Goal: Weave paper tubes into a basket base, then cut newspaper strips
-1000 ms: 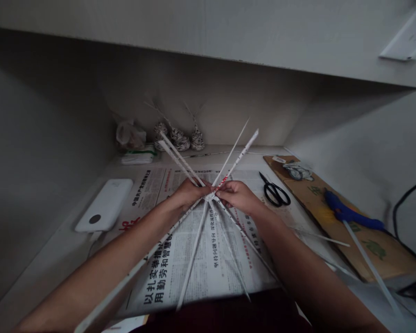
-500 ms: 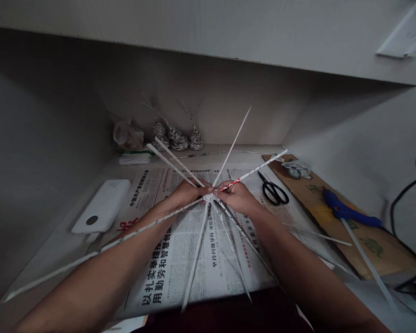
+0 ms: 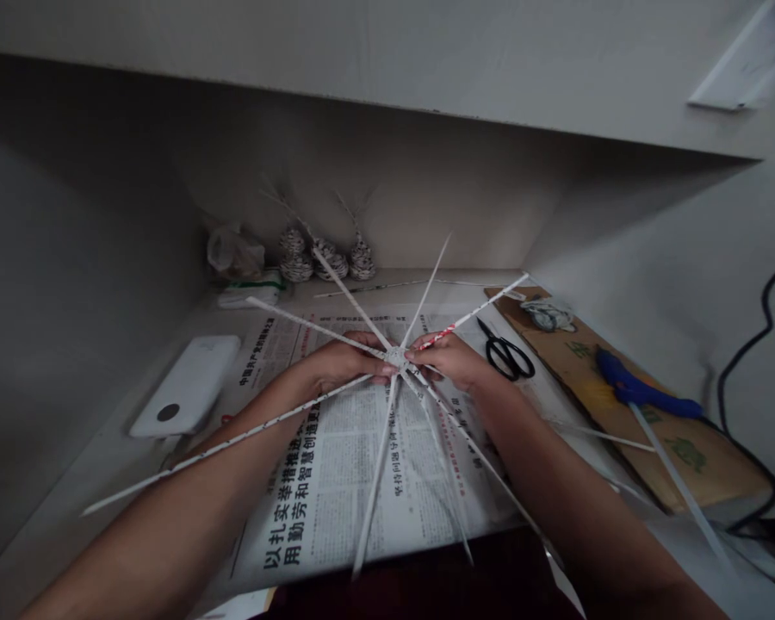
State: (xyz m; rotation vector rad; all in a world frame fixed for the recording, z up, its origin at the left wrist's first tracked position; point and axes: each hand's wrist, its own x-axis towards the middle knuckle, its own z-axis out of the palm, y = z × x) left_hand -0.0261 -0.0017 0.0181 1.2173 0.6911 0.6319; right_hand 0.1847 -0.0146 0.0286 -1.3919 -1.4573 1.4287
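Observation:
Above a newspaper [image 3: 336,482] I hold a star of rolled paper strips [image 3: 397,356], joined in a small woven hub. Several long white strips fan out from the hub in all directions. My left hand [image 3: 352,357] is closed on the hub's left side, fingers partly hidden under the strips. On the right side, my right hand [image 3: 445,355] pinches the base of a strip with red marks [image 3: 449,331] close to the hub. One printed strip runs down over my left forearm, and another passes near my right forearm.
Black scissors [image 3: 509,355] lie right of the newspaper. A blue glue gun [image 3: 642,387] with a glue stick rests on cardboard [image 3: 710,482]. At left is a white power bank [image 3: 187,386]. Woven paper gourds [image 3: 362,258] and a plastic bag [image 3: 234,251] stand at the back wall.
The hub has turned slightly. The two upper left strips, close together before, are now spread apart. My left thumb has moved down from the hub's top to its lower left.

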